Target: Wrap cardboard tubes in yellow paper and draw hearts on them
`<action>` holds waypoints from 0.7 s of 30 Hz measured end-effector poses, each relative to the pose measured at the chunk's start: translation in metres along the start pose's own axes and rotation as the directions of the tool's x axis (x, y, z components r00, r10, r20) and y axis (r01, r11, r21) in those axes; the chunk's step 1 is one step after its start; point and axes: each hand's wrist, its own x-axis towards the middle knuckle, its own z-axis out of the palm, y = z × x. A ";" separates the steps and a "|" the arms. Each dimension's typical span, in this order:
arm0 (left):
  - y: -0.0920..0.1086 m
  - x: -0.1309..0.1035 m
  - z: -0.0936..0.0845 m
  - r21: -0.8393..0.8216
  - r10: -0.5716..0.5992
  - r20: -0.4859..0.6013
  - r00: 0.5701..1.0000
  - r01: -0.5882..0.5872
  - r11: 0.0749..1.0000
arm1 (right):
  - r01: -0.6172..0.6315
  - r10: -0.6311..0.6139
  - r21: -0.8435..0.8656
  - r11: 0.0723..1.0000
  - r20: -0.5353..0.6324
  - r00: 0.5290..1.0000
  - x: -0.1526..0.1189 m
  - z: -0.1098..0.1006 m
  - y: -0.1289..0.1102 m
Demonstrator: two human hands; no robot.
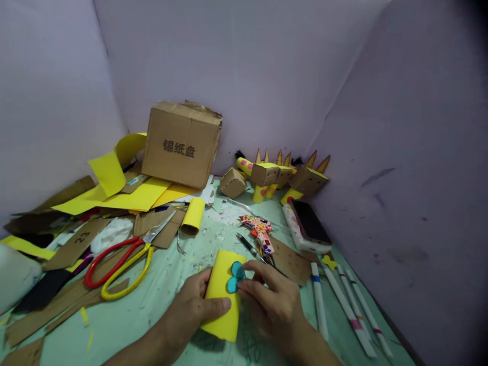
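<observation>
My left hand (194, 305) grips a yellow tube (221, 320) above the green tabletop (152, 325) while my right (272, 295) pinches teal discs (235, 277) against it; beyond, cardboard (76, 245) reads "23" and a box (181, 147) bears "锡纸盘."

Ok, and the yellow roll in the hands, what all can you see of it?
The yellow roll looks like smooth paper or thin card, its far end leaning slightly right. The left hand grips its left side, thumb across the front. Blue rounded pieces lie against its upper right, touched by the fingers of the right hand.
</observation>
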 end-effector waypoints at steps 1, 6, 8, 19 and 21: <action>-0.001 0.000 0.000 0.031 0.016 -0.014 1.000 -0.015 0.999 | -0.043 0.043 0.018 0.999 0.003 0.999 0.001 0.002 0.000; -0.003 -0.005 0.004 0.297 0.152 -0.072 0.986 -0.125 0.947 | -0.191 0.191 0.163 0.968 0.017 0.981 0.001 0.009 0.000; -0.002 -0.007 0.005 0.415 0.180 -0.111 0.977 -0.119 0.902 | -0.247 0.237 0.219 0.944 0.070 0.969 -0.001 0.010 0.000; -0.001 -0.004 0.007 0.389 0.126 -0.147 0.981 -0.060 0.919 | -0.794 0.825 0.575 0.198 0.340 0.452 0.016 0.011 -0.008; -0.002 -0.004 0.008 0.424 0.137 -0.167 0.976 -0.054 0.904 | -0.799 0.850 0.585 0.139 0.343 0.399 0.017 0.013 -0.012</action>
